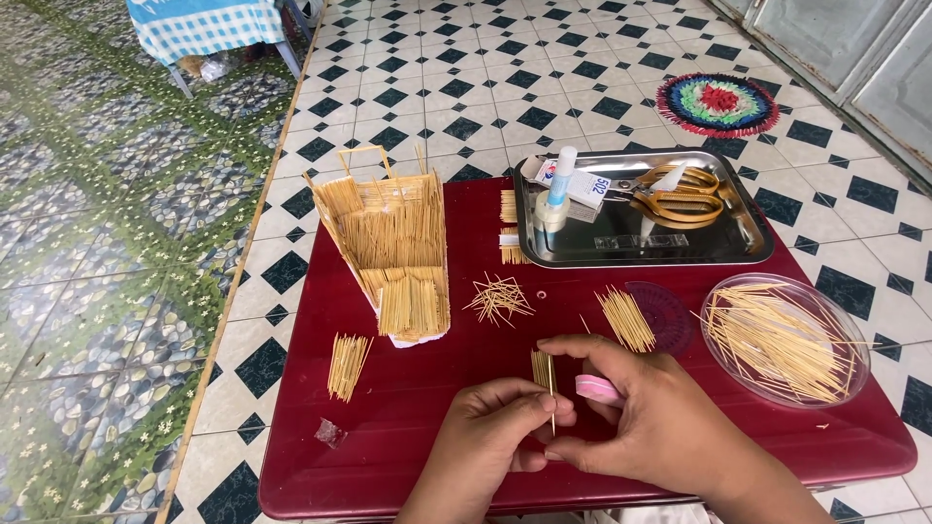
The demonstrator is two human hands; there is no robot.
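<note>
Bare surface (408, 427) lies open at nine o'clock from the left hand (485, 432), reaching the small stick bundle (347, 366) at ten. At twelve, the scattered sticks (498, 297) and the stick house (393, 243) at eleven block the way. At one o'clock from the right hand (641, 417), a cut bundle (626, 318) crowds close; at three, the clear dish of sticks (784, 340) stands in the way. The steel tray (748, 247) closes off the far edge.
</note>
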